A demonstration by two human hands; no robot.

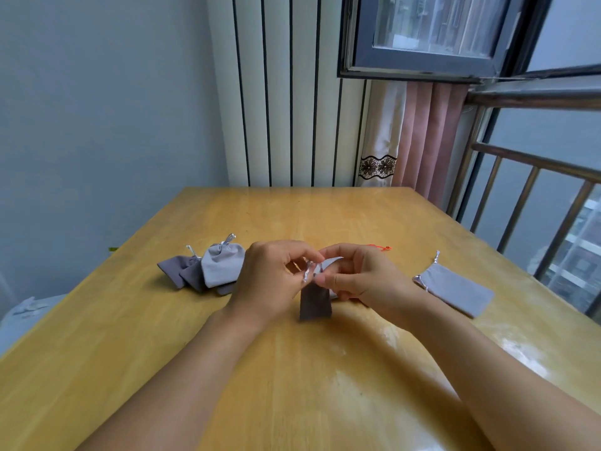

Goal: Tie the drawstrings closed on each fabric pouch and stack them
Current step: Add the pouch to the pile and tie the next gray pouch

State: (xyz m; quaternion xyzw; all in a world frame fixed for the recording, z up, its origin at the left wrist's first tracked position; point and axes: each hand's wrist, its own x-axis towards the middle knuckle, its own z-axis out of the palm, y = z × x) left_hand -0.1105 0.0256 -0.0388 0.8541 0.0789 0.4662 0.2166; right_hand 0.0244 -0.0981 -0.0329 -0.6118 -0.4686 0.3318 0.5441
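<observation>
At centre left of the frame, a pile of tied grey pouches [208, 271] lies on the wooden table [292, 385]. Beside it, the left hand [270, 281] and right hand [361, 278] each pinch the silver drawstrings [309, 271] of a dark grey pouch [314, 304] hanging between them. The knot looks mid-tie; next it likely needs cinching. At right, a flat light grey pouch [455, 289] waits untied.

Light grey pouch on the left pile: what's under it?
The light grey pouch lies on top of darker grey pouches, whose corners stick out to its left and below. How many are in the pile cannot be told; the left hand covers its right edge.
</observation>
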